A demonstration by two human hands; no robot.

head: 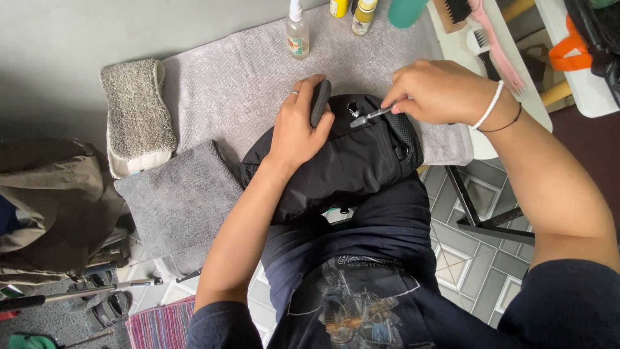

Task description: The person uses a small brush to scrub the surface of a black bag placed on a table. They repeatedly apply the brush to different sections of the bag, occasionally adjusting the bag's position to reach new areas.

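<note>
On the grey towel (245, 77), left hand (298, 126) clamps the black bag (342, 161); right hand (434, 90) pinches its zipper pull (368, 117); bottles (298, 32) beyond.

floor: grey patterned tiles (481, 258) | wall: plain grey (58, 39) | furniture: white table (465, 45) | light: soft, even

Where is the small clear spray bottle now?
The spray bottle stands upright at the far edge of the grey towel, above the left hand, left of the yellow bottles.

Hidden and cropped parts

Our right hand (436, 90) covers the small metal tool's (366, 117) grip; the top edge crops the bottles (363, 14) and teal cup (405, 11), and the black bag's (342, 161) near end hides behind our forearm.
</note>
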